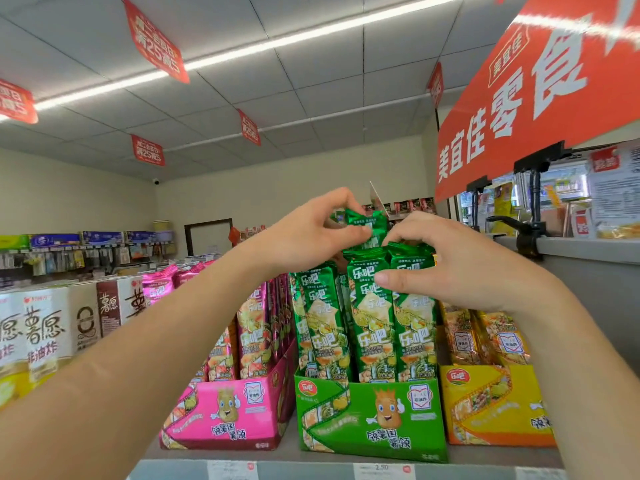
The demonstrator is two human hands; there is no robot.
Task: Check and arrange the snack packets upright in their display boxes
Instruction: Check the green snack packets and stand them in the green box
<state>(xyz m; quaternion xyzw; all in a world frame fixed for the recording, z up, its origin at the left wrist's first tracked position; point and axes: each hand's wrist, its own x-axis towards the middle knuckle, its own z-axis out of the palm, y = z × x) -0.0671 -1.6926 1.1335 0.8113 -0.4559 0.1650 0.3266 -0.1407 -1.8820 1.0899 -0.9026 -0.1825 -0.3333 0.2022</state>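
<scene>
Sorting the green row: left hand (311, 233) pinches 1 shiny green foil snack packet (367, 226) sticking up, right hand (464, 271) grips the front packets (412, 317) in the green cardboard display box (370, 420). Next, probably: slot it down upright.

Glossy foil-like green packets (372, 317); seemingly cardboard green box (372, 417)

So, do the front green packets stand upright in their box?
Upright: front green packets stand vertical in the green box, tops held by the right hand.
</scene>
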